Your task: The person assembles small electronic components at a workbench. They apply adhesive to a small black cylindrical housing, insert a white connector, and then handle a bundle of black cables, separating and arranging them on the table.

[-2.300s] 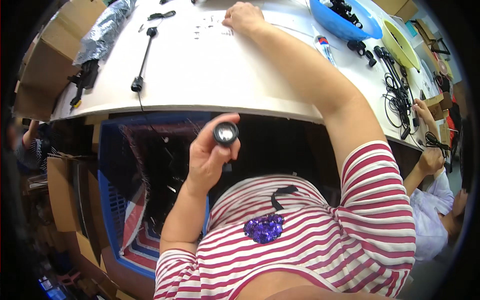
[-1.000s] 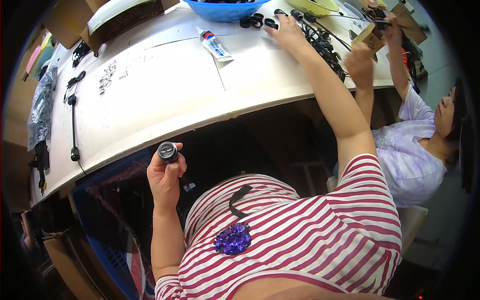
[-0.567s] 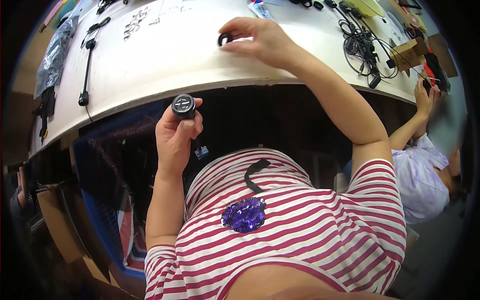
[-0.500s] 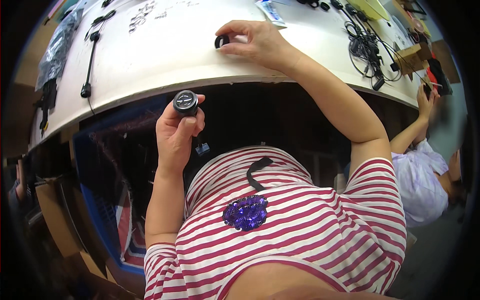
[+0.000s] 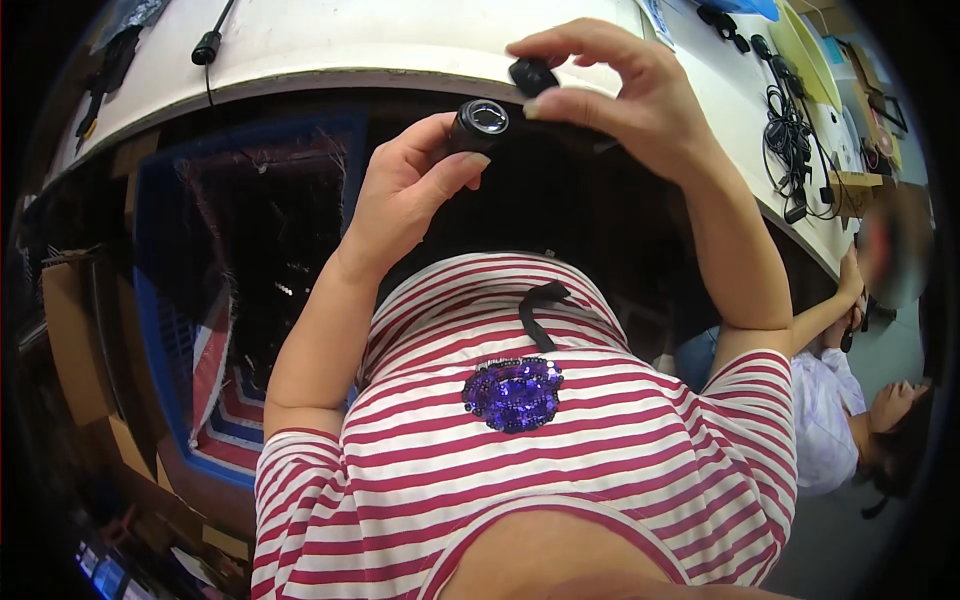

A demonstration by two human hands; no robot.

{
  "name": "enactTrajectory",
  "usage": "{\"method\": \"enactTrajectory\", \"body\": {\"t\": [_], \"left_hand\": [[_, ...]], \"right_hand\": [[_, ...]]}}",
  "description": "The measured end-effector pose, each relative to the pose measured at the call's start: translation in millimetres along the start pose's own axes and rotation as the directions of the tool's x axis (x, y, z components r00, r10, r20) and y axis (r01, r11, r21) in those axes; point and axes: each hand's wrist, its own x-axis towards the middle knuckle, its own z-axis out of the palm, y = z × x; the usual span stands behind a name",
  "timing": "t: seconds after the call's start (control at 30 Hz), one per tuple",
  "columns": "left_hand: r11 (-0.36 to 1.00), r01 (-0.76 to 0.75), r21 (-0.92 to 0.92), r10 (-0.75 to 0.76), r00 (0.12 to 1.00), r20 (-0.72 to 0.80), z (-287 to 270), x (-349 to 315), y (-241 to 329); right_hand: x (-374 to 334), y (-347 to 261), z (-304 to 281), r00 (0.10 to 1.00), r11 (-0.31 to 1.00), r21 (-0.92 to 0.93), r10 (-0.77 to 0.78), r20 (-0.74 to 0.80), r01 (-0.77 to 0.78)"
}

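My left hand (image 5: 405, 195) grips a short black cylinder (image 5: 470, 128) with a round, glassy, lens-like end facing up. Thumb and fingers wrap its sides, just off the table's front edge. Up and to the right, my right hand (image 5: 640, 105) pinches a small black ring-like cap (image 5: 532, 76) between thumb and forefinger. Cap and cylinder are close together but apart.
The white table (image 5: 330, 45) spans the far side. A black rod with a cable (image 5: 207, 47) lies on it at left, tangled black cables (image 5: 787, 140) and a yellow tray (image 5: 812, 60) at right. A blue crate (image 5: 150, 270) stands below left. Another person (image 5: 825, 420) sits at right.
My right hand has brought the black cap from over the table toward the cylinder. My left hand has moved up and right with the cylinder. The view has shifted too.
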Motion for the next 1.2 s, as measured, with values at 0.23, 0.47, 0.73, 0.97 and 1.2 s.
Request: {"method": "enactTrajectory", "body": {"t": [0.23,0.47,0.73,0.97,1.2], "left_hand": [[1.0,0.021,0.015,-0.021,0.999,0.037,3.0,-2.3,1.3],[0.994,0.0,0.113,-0.001,1.0,0.008,9.9,-4.9,-1.8],[0.951,-0.035,0.308,0.017,0.998,0.062,10.0,-3.3,3.0],[0.985,-0.036,0.166,0.009,0.986,0.164,12.0,-1.5,0.6],[0.975,-0.024,0.219,-0.007,0.99,0.14,15.4,1.5,-1.9]], "right_hand": [[-10.1,-2.7,19.3,0.983,0.982,0.049,-0.179,-0.034,0.181],[-15.0,-4.9,23.1,0.993,0.993,-0.063,-0.106,-0.053,0.102],[-26.0,-13.8,17.4,0.99,0.998,-0.026,0.063,0.122,-0.06],[-30.6,-9.3,13.5,0.987,0.98,-0.156,-0.109,0.116,0.127],[-35.9,-8.6,17.3,0.999,0.988,-0.154,-0.016,0.045,0.023]]}}
